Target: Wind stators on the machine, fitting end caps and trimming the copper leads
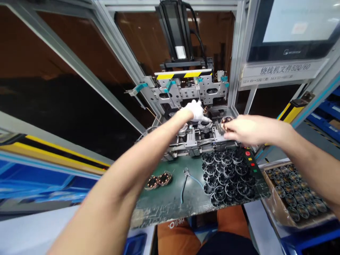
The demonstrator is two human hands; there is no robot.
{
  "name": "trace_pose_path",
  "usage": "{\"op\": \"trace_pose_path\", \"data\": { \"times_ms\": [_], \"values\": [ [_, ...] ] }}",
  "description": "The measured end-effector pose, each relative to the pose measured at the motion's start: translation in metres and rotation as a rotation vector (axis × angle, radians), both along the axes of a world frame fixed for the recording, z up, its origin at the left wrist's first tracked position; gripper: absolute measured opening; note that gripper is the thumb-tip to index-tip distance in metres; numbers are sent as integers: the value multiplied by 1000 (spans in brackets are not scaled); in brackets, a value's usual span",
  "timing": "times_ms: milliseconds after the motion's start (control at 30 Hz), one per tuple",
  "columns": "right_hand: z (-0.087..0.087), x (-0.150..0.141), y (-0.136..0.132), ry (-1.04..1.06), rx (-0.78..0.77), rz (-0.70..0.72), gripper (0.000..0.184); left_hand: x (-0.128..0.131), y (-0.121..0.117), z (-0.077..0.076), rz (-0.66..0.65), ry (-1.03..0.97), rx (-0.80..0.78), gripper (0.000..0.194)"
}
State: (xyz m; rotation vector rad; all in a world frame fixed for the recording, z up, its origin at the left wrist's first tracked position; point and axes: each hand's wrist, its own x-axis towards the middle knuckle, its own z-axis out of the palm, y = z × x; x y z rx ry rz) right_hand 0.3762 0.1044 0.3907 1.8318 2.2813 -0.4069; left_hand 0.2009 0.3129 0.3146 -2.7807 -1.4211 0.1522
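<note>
My left arm [124,177] lies nearest, slanting up over the bench, while my right arm [305,152] comes in from the other side. Both reach to the machine [175,35], under its striped bar. My right hand [245,129] is bare, thumb and fingers clamped on a copper-wound core [227,120] at the right end of the row of seats. My left hand [196,110], in a white glove, is among the seats just beside a grey ring [205,126]; I can't tell whether its fingers are together or apart, or pinch anything. I'd judge it best to hold the core by its rim, level, keep the thumb off the windings, and move it straight so no wire snags; the gloved fingers should steady lightly, clear of the rods above.

Around me, the green bench [196,202] runs below the machine. A box [275,203] of parts sits off to the right. A pile of black rings [228,170] crowds the bench's right half, in the way of setting things down there. Pliers [187,173] lie left of it, one handle reaching its edge. Two more wound cores [164,178] lie farther left, near my forearm. Small coloured buttons [247,153] line the right edge, below my right hand: mind the wrist there.
</note>
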Motion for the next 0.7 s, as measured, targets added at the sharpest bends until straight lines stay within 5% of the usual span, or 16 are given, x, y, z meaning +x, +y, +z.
{"op": "trace_pose_path", "data": {
  "times_ms": [100, 167, 233, 333, 500, 700],
  "values": [
    [-31, -29, -73, 150, -33, 316, 29, -61, -35, 17, 16, 25, -3, 78],
    [-62, -55, -103, 184, -164, 439, 28, -113, -77, 6, -80, 44, -86, 68],
    [-95, -86, -113, 192, -279, 523, 26, -163, -128, -20, -176, 52, -302, 58],
    [-136, -145, -100, 181, -324, 547, 27, -220, -196, -74, -5, 73, -470, 49],
    [-168, -222, -62, 188, -290, 436, 36, -255, -236, -146, 240, 75, -402, 48],
    [-186, -213, -69, 493, -227, 368, 43, -271, -257, -168, 403, 59, -261, 32]
  ]
}}
